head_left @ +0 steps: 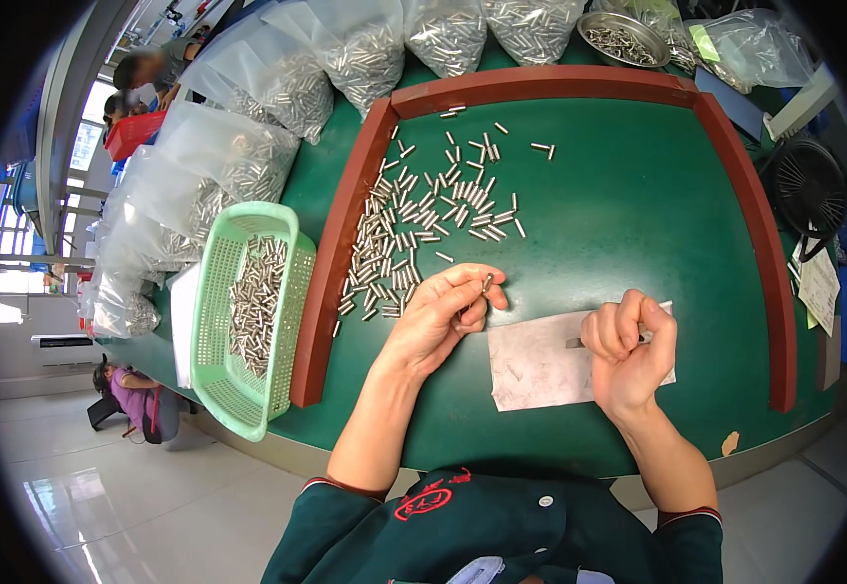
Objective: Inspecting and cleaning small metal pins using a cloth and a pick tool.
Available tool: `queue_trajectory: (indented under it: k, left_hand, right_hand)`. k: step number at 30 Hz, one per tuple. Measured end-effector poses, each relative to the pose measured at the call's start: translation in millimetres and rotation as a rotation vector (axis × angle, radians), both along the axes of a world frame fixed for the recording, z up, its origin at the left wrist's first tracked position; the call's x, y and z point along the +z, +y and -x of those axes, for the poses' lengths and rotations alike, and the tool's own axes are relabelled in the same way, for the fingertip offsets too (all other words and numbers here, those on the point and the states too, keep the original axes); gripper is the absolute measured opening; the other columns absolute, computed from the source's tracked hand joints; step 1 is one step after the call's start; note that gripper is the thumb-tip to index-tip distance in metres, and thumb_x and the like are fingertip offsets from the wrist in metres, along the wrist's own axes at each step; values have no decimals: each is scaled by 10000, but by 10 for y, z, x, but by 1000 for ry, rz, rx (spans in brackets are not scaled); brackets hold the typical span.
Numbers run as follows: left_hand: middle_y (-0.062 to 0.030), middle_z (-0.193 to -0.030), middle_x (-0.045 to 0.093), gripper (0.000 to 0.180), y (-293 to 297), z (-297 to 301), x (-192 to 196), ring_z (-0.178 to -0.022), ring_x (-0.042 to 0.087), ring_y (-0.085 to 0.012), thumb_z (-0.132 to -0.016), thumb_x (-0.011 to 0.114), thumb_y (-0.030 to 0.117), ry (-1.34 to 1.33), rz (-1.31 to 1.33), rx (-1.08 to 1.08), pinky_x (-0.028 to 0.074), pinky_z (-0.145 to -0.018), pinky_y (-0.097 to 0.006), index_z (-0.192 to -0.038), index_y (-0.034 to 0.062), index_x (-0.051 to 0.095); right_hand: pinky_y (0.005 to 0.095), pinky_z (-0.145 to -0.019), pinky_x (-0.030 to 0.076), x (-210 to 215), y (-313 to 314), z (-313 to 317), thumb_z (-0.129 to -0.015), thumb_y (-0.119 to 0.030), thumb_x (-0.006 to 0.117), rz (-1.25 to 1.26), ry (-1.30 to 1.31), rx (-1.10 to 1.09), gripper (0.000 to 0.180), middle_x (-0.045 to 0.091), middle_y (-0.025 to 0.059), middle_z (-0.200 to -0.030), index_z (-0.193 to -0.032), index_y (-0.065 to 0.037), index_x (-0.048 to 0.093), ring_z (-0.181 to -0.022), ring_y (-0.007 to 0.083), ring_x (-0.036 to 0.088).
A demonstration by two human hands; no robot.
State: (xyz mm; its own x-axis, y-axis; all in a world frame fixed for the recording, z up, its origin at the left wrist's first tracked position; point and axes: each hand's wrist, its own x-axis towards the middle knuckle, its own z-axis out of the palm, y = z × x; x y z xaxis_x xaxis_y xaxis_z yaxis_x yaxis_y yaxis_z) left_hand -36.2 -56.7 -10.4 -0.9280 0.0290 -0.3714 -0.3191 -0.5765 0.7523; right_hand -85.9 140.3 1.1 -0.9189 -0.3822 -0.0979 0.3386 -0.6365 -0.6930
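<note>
My left hand (448,310) pinches a small shiny metal pin (487,283) between thumb and forefinger, just above the green tabletop. Closed in a fist, my right hand (628,352) grips a slim dark object; only its short end (574,343) shows past the fingers, so its kind is hidden. Beneath that hand lies a pale, stained sheet (532,375), flat on the table. Beyond my left hand, many loose metal pins (452,200) are scattered, densest along the left wooden strip.
Red-brown strips (540,80) border the work area on three sides. Outside them stand a green basket of pins (292,282), clear bags of pins (360,58), a metal bowl (628,37) and a black fan (808,185). Other people are at the far left.
</note>
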Motion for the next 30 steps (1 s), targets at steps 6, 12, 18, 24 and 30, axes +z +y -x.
queue_trajectory:
  k: [6, 12, 18, 24, 30]
  left_hand:
    - [-71, -750, 573, 181, 58, -12, 20, -518, 338, -45, -872, 479, 143, 7, 119, -12, 275, -476, -183, -969, 4, 544]
    - [15, -594, 458, 114, 471, -113, 188, -541, 392, -52, -823, 544, 90, 141, 884, -253, 324, -490, -211, -859, -12, 509]
    - [-75, -478, 428, 126, 627, -135, 75, -396, 416, -192, -721, 619, 57, 367, 1354, -251, 339, -402, -305, -809, 13, 540]
    - [-70, -481, 442, 106, 666, -129, 37, -398, 407, -174, -705, 640, 44, 351, 1406, -207, 335, -405, -294, -748, 7, 551]
    - [-72, -497, 473, 74, 685, -137, 29, -410, 398, -147, -700, 645, 8, 333, 1358, -155, 332, -411, -270, -707, -10, 574]
  right_hand:
    - [253, -418, 164, 15, 17, -15, -852, -226, 282, 6, 0, -2, 342, 232, -19, -422, -533, -105, 262, -404, 78, 157]
    - [245, -413, 158, -14, 23, 27, -864, -253, 308, 58, 28, -15, 367, 239, -20, -424, -534, -96, 279, -404, 72, 165]
    - [240, -405, 160, -35, 29, 47, -864, -236, 315, 102, 44, -4, 368, 243, -18, -433, -529, -90, 272, -405, 70, 170]
    - [253, -430, 177, -70, 48, 22, -843, -257, 293, 13, 27, 119, 347, 227, -29, -418, -527, -118, 262, -404, 83, 151]
    - [252, -427, 171, -103, 39, 24, -845, -261, 297, 35, 45, 145, 352, 233, -27, -421, -527, -114, 265, -410, 82, 154]
